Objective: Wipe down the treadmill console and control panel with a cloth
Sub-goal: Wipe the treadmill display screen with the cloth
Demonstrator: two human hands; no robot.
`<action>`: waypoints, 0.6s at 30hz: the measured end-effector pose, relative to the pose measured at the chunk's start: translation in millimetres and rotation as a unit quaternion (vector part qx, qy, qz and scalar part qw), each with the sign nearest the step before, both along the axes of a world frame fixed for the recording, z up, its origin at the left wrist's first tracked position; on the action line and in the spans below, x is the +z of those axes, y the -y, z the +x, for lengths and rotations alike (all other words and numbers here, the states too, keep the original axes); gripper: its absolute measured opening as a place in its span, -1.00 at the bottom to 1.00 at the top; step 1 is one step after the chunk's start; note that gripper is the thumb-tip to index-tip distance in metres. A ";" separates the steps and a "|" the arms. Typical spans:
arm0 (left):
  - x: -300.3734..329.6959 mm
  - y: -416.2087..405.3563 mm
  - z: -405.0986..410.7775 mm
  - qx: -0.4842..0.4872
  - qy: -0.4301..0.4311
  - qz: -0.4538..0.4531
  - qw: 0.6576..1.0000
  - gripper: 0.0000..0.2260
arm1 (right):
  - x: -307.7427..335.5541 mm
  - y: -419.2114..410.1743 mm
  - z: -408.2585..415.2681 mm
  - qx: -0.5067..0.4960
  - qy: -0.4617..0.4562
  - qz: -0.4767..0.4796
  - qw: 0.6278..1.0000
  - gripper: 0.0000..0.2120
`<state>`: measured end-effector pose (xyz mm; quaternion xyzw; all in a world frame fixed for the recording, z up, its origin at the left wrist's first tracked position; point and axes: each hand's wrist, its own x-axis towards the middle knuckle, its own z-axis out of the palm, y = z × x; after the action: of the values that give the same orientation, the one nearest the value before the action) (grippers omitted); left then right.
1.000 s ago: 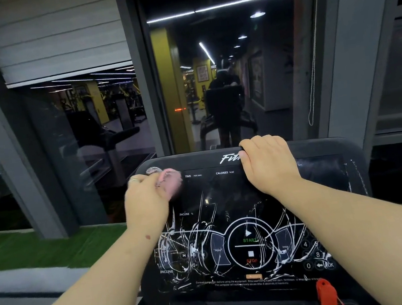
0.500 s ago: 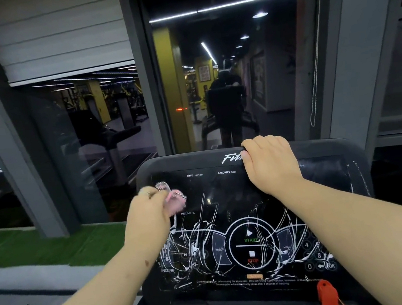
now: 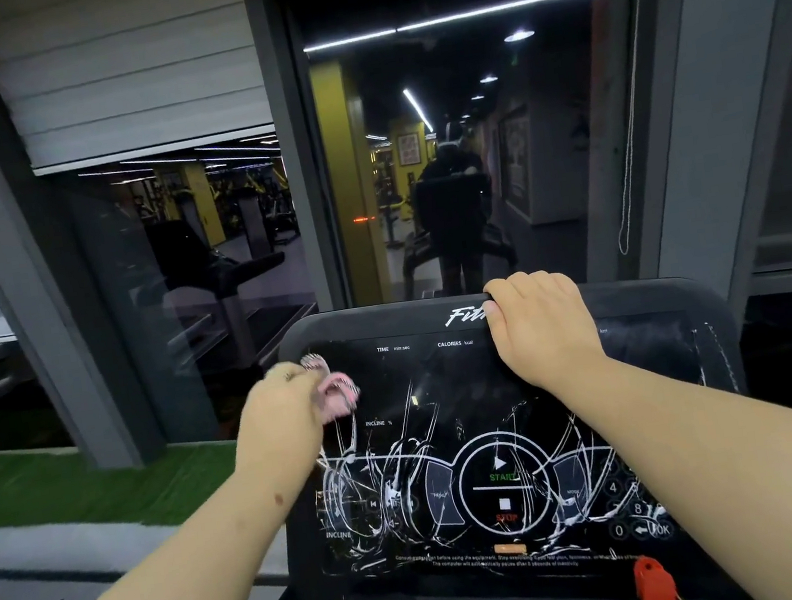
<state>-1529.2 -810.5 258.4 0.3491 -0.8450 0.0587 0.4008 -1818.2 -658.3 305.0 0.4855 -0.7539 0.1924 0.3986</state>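
Left hand [image 3: 284, 417]: fingers curled round a small bunched cloth [image 3: 337, 387], pink with a dark-and-white patterned edge, soft and crumpled, blurred; the cloth lies against the upper left of the treadmill console [image 3: 512, 435], just above the "INCLINE %" label. A ring shows on one finger of this hand, detail too blurred to tell. Right hand [image 3: 541, 331]: fingers hooked over the console's top rim, thumb on the front face beside the white brand lettering, clamped on the rim. Both forearms bare. Console: broad black slab with rounded corners, tilted back, matt plastic border around a glossy dark control panel [image 3: 427, 396]. Panel face: white printed labels "TIME", "CALORIES", "INCLINE"; a large white ring at centre holding a green "START" and red "STOP" button [image 3: 503, 489]; number keys at lower right; many thin white streaks and smears over the lower half, the upper left area near the cloth darker and plainer. Red safety key [image 3: 653, 585]: plastic, upright, at the console's lower right edge. Beyond: dark window glass [image 3: 467, 164] in grey frames, reflecting gym lights and machines; slatted grey blind [image 3: 127, 68] at upper left; strip of green artificial turf [image 3: 81, 487] below the window.
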 end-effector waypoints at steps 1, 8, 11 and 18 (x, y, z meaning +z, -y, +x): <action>5.4 3.5 -3.7 0.018 -0.028 0.016 0.999 -0.73 | 0.0 -0.2 -0.2 0.001 0.002 0.000 1.000 -0.73; -29.0 4.5 8.7 -0.011 0.029 0.015 0.999 -0.73 | -1.4 0.7 -0.7 -0.001 -0.001 -0.003 1.000 -0.74; -2.0 12.9 0.8 0.020 -0.012 0.000 1.000 -0.77 | -0.8 0.8 -1.1 0.000 0.001 -0.001 1.000 -0.75; -23.7 15.9 11.9 0.000 0.047 -0.002 0.999 -0.77 | -1.4 1.6 -1.1 -0.002 0.000 -0.004 1.000 -0.75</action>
<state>-1517.3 -826.4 234.6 0.3456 -0.8627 0.0765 0.3611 -1819.2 -659.8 303.6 0.4828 -0.7540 0.1944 0.4009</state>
